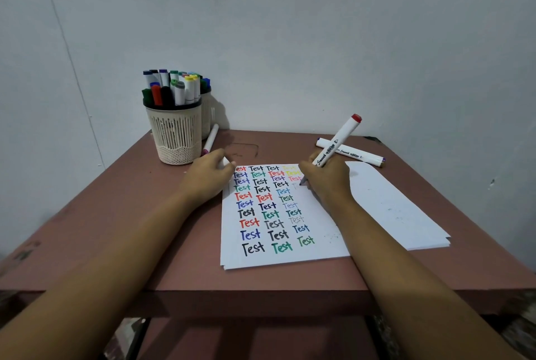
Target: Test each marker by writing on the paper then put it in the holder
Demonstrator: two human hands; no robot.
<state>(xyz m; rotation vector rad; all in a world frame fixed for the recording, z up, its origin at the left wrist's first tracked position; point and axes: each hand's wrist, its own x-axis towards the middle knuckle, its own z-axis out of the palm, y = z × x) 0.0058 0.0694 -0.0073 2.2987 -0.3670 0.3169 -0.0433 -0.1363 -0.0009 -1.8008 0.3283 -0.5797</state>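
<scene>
Your right hand (324, 179) grips the red-ended marker (340, 141), tip on the well-filled paper (232, 258), left hand (208, 175) curled round a white cap (225, 163); far-left-corner holder (177, 134) packed, pink marker (211, 139) and purple marker (357, 155) apparently untested.

Single head-worn wide-angle cam. Sits above near edge of the reddish-brown flat tabletop (121, 203), pitched forward and down, facing the pale grey wall (319, 40). Close in; tabletop fills lower frame.

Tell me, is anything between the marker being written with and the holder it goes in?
Only the left hand, gripping a small white thing at the corner of the paper, lies between the marker in the right hand and the holder. The holder is already crowded with markers.
</scene>
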